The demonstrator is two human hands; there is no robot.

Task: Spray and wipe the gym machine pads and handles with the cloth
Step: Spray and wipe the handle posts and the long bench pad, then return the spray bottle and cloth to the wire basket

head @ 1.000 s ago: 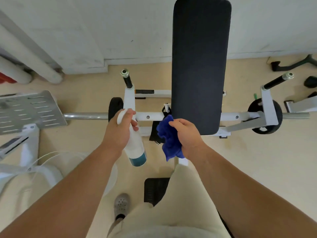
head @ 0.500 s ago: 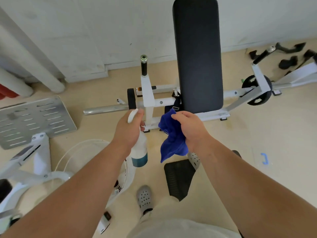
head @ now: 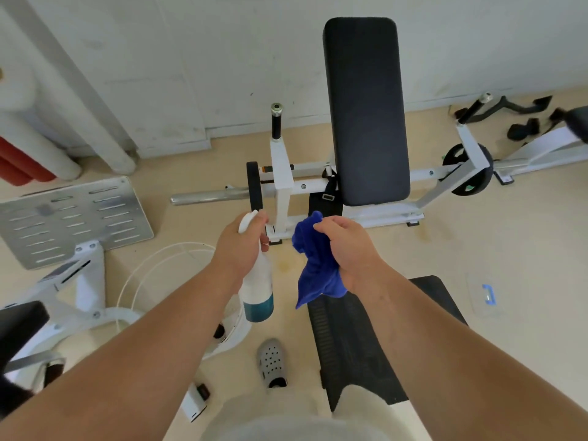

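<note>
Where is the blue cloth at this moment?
In the head view the blue cloth hangs bunched in the right hand, centre frame, just right of the spray bottle in the left hand, below the black back pad.

Beige floor (head: 509, 249), white gym machine frame (head: 381, 214), fan guard (head: 152, 259), grey clog (head: 272, 361), blk mat (head: 356, 345)

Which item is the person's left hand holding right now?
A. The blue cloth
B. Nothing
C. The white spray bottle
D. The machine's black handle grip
C. The left hand is wrapped around the white spray bottle, while the blue cloth hangs from the right hand.
</note>
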